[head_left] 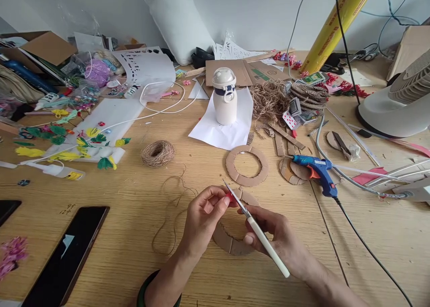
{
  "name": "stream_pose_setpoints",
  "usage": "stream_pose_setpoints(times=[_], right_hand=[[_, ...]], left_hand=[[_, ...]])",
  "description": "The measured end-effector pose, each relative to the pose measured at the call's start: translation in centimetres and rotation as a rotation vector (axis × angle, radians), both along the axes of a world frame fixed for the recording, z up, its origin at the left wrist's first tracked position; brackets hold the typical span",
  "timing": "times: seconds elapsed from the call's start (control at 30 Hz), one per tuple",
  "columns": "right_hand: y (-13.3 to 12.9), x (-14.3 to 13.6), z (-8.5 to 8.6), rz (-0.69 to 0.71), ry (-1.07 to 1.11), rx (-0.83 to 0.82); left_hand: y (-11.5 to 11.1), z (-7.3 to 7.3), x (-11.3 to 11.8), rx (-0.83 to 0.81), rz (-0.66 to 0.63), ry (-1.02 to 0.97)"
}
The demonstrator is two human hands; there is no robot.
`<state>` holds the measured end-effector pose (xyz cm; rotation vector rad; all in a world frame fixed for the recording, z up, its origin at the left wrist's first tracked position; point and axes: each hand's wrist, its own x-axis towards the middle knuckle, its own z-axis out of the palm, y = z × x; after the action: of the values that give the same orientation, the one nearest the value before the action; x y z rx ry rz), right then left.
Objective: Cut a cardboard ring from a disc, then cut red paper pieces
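Note:
My left hand (210, 211) pinches a small red piece (231, 197) between thumb and fingertips. In my right hand (277, 237) are scissors (265, 242) with white handles, their blades pointing up and left against the red piece. Under both hands lies a cardboard ring (231, 246), partly covered by them. Just beyond it is a second cardboard ring (231, 175), flat on the table. A coil of twine (157, 153) sits to the left, and a loose strand trails from it toward my left hand.
A white bottle (225, 105) stands on paper at the centre back. To the right lie a blue glue gun (317, 166) with its cable and a fan base (393, 110). A phone (67, 253) is at the left front, with yellow and green craft pieces (89, 141) beyond it.

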<state>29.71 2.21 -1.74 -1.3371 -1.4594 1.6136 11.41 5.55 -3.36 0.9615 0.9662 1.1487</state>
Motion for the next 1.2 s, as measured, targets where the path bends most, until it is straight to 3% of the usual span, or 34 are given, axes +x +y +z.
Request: stream_pose_setpoints(times=[0.9,1.2], right_hand=[[0.33,0.18,0.5,0.044,0.067,-0.056],[0.23,0.24,-0.1,0.017,0.041,-0.057]], left_hand=[[-0.06,0.15,0.16,-0.062,0.022,-0.031],[-0.08,0.07,0.17,-0.061,0.017,-0.034]])
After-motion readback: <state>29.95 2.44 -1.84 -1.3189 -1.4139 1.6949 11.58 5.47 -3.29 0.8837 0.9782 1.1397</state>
